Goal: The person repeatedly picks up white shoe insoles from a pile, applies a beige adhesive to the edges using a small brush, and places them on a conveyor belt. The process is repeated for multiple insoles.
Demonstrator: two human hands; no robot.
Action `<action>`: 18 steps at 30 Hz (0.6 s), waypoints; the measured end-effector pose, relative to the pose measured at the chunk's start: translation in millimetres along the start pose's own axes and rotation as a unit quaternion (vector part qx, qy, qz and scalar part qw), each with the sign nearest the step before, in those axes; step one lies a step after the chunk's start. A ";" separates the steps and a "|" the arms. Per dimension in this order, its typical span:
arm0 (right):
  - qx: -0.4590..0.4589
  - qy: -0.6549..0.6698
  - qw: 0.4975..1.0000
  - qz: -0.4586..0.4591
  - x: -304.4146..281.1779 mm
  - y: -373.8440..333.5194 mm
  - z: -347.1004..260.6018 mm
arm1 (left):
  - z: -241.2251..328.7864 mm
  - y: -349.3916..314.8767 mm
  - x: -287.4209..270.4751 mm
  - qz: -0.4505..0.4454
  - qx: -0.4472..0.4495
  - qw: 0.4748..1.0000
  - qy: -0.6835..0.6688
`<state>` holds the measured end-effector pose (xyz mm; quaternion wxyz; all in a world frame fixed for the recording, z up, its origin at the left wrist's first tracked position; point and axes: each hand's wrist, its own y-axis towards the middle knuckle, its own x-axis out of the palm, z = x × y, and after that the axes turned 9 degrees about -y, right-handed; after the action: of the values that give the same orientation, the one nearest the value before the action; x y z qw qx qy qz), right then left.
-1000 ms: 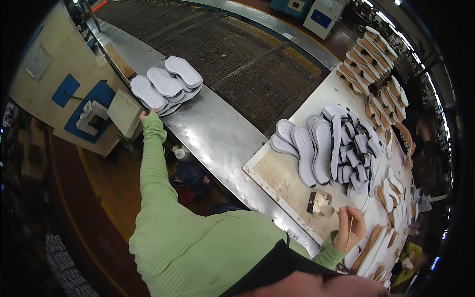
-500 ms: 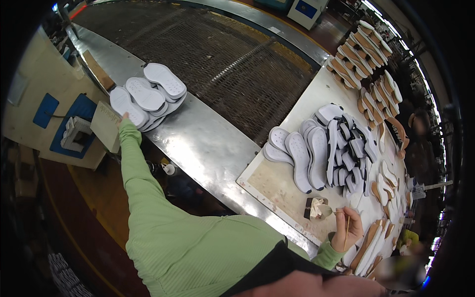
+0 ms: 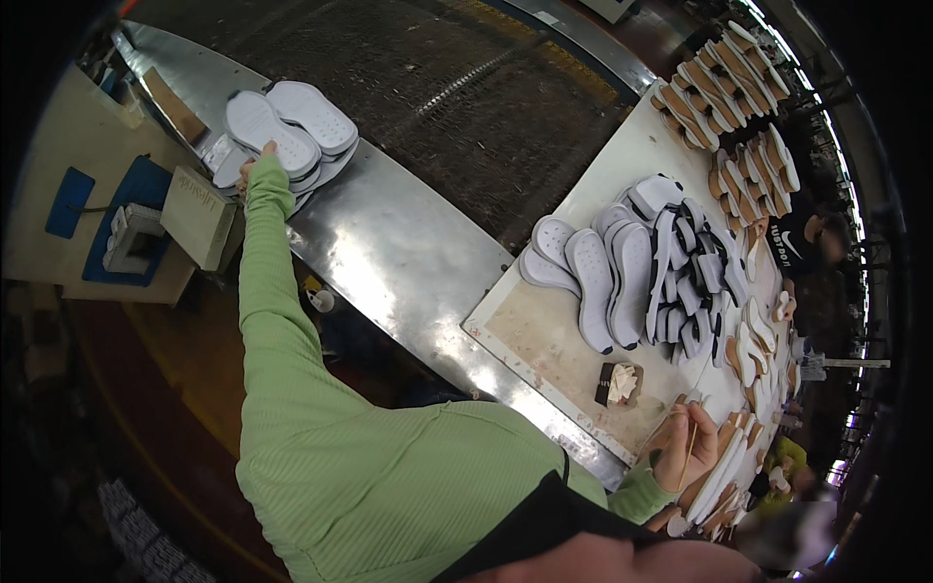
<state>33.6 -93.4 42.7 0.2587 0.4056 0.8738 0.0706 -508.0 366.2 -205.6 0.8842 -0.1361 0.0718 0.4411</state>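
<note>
At the far left, white shoe soles (image 3: 309, 115) lie piled on the metal ledge. My left hand (image 3: 255, 169) reaches to this pile and grips the near end of a white shoe sole (image 3: 262, 124), its thumb on the upper face; the other fingers are mostly hidden. On the lower right, my right hand (image 3: 686, 449) is closed around a thin wooden stick (image 3: 689, 459), held over the table's near edge. The stick's upper end is hard to make out. Beyond that hand, more white soles (image 3: 589, 291) with dark tips lie heaped on the white table (image 3: 525, 335).
A small dark box with crumpled pale paper (image 3: 620, 385) sits near my right hand. Tan and white soles (image 3: 724, 87) stand stacked along the right. A cardboard box (image 3: 199, 219) and a blue-trayed device (image 3: 131, 243) are left. Dark metal mesh (image 3: 408, 107) stretches beyond the ledge. Other people are at right.
My left hand has moved farther over the pile, and the sole at its left has shifted. My right hand still holds the stick. The whole view has turned slightly.
</note>
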 end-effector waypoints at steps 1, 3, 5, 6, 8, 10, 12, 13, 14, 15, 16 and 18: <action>-0.011 0.003 1.000 -0.002 -0.4 0.1 -1.1 | 0.0 -8.6 2.1 0.010 -0.018 0.999 -0.031; -0.012 -0.007 1.000 0.013 -2.3 -0.8 -3.0 | 4.3 -14.1 11.8 0.037 -0.057 0.988 -0.140; -0.003 0.000 1.000 0.016 -5.5 -2.4 -4.7 | 6.2 -8.2 11.8 -0.016 -0.100 0.962 -0.255; 0.005 0.002 1.000 0.021 -6.9 -3.9 -5.5 | 5.2 -2.8 7.9 -0.095 -0.128 0.948 -0.274; 0.014 -0.014 0.999 0.034 -8.1 -4.7 -5.5 | 2.0 8.5 -3.0 -0.246 -0.117 0.910 -0.313; 0.025 -0.018 0.999 0.042 -8.5 -7.8 -5.7 | -3.5 13.7 -6.4 -0.289 -0.126 0.894 -0.318; 0.036 -0.010 0.999 0.040 -8.6 -8.6 -4.1 | -6.8 14.6 -8.0 -0.304 -0.137 0.881 -0.335; 0.026 -0.005 0.999 0.036 -9.4 -10.2 -3.7 | -6.6 14.0 -10.5 -0.287 -0.129 0.889 -0.332; 0.020 -0.003 0.999 0.034 -10.9 -11.7 -3.1 | -5.4 12.4 -11.9 -0.289 -0.117 0.889 -0.335; 0.015 -0.003 0.999 0.030 -13.6 -13.4 -2.7 | -3.9 9.2 -17.9 -0.307 -0.115 0.883 -0.335; 0.018 0.003 0.999 0.039 -16.6 -14.6 -2.0 | 0.0 5.2 -25.6 -0.293 -0.126 0.889 -0.330; 0.036 0.006 0.998 0.056 -23.5 -18.1 -0.5 | 10.4 -9.8 -43.7 -0.314 -0.131 0.885 -0.317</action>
<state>33.8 -122.8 46.4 0.2339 0.4628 0.8532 0.0560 -526.3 330.4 -183.2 0.9261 -0.1190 -0.3173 0.1656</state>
